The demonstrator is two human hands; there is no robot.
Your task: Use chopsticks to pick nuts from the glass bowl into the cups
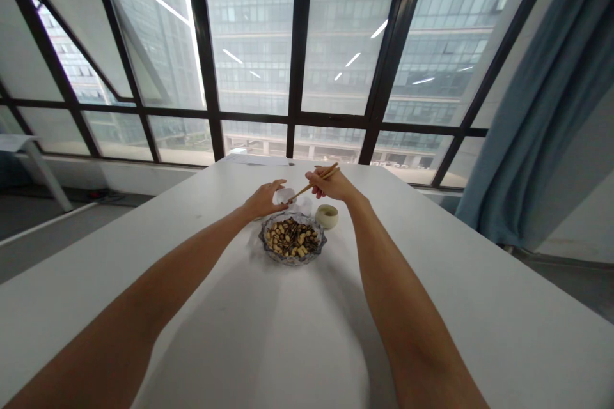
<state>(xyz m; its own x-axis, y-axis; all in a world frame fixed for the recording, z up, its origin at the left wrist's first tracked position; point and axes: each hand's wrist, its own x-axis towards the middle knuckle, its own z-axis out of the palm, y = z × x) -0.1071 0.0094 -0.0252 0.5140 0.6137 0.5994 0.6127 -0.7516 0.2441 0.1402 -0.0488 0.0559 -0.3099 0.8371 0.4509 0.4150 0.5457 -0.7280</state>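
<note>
Two bare forearms (pixel 129 307) come closest, reaching in from the lower corners over a white table (pixel 86 294). At far left, a second table with a pale leg (pixel 48 176) stands by the dark-framed windows (pixel 249 38). The left hand (pixel 261 200) is behind the left side of the bowl, its thumb and forefinger parted around a small white cup (pixel 286 195) and seeming to pinch it; the other fingers are too hidden to tell. Just in front, the glass bowl (pixel 263 246) sits on the table, clear with a greyish tint, its rim scalloped into pointed petals. Pale yellow, cashew-like nuts (pixel 274 236) gather mostly to its left and lower right, with slim dark seeds (pixel 300 230) heaped between and behind them. Another whitish vessel (pixel 304 206) stands behind the bowl, partly hidden. Light brown wooden chopsticks (pixel 305 189) slant down leftward to the white cup, their tips nearly together. Beside the bowl's right rim sits a rounded, pale green cup (pixel 327 218). Above it, the right hand (pixel 332 184) has its fingers bent, pinching the chopsticks. A blue curtain (pixel 527 108) hangs at far right.
</note>
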